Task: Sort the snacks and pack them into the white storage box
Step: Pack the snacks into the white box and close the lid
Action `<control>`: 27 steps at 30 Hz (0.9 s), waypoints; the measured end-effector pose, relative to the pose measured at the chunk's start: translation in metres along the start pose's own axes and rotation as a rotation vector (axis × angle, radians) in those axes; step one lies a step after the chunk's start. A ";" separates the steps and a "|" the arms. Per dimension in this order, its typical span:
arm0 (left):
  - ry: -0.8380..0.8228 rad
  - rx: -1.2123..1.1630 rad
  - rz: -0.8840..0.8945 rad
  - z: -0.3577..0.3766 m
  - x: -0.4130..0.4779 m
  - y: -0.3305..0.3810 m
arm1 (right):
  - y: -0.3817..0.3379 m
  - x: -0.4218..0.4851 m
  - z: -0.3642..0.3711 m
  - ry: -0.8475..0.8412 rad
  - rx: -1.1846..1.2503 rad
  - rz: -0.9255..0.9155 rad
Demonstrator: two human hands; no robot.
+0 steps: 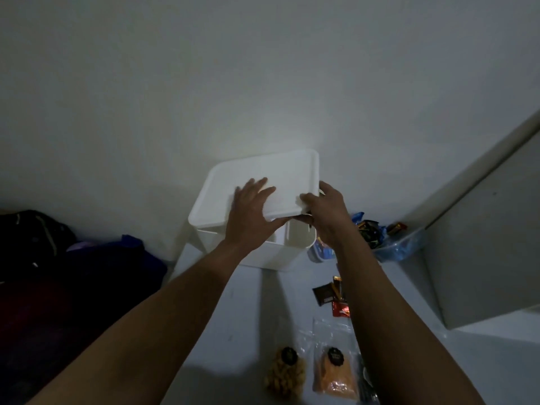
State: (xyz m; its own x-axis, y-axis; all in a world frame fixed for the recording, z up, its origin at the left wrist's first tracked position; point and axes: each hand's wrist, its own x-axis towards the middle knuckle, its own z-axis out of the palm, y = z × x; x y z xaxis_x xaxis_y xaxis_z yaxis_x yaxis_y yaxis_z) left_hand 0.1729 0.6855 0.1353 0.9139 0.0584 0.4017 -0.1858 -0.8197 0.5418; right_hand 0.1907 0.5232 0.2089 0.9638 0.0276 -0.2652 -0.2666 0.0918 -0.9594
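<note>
The white storage box [257, 252] stands against the wall on the pale surface. Its white lid [280, 171] lies askew on top, shifted back and left, so the front right part of the box shows open. My left hand [251, 211] lies flat on the lid with the fingers spread and the thumb under its front edge. My right hand [324, 211] grips the lid's right front edge. Near the bottom lie two clear snack bags, one with yellow pieces [285, 372] and one with orange pieces [334, 372]. Small dark and red wrapped snacks [328, 296] lie beside my right forearm.
A blue plastic bag [400, 247] holding several wrapped sweets sits right of the box. A grey slanted panel [482, 229] rises at the right. Dark bags and cloth [58, 258] pile up at the left. The wall stands right behind the box.
</note>
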 end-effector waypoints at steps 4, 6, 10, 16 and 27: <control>-0.032 0.129 -0.451 -0.019 -0.013 -0.044 | 0.002 -0.004 0.010 0.043 0.041 -0.034; -0.102 0.000 -0.632 -0.028 -0.022 -0.071 | 0.001 -0.008 0.013 0.039 0.021 -0.079; -0.093 -0.279 -0.636 -0.043 -0.031 -0.087 | -0.006 -0.020 0.021 -0.028 -0.099 -0.239; 0.135 -0.422 -0.618 -0.056 -0.047 -0.088 | -0.006 -0.042 0.022 -0.095 -0.154 -0.357; 0.284 -0.190 -0.689 -0.078 -0.182 -0.103 | 0.097 -0.111 0.021 -0.200 -0.799 -0.365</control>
State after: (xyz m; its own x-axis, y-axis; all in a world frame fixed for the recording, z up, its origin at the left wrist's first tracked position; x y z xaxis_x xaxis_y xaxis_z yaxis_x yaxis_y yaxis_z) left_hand -0.0027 0.8041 0.0641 0.7227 0.6856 0.0878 0.3099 -0.4350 0.8454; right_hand 0.0583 0.5495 0.1473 0.9500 0.3116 0.0192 0.2089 -0.5886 -0.7810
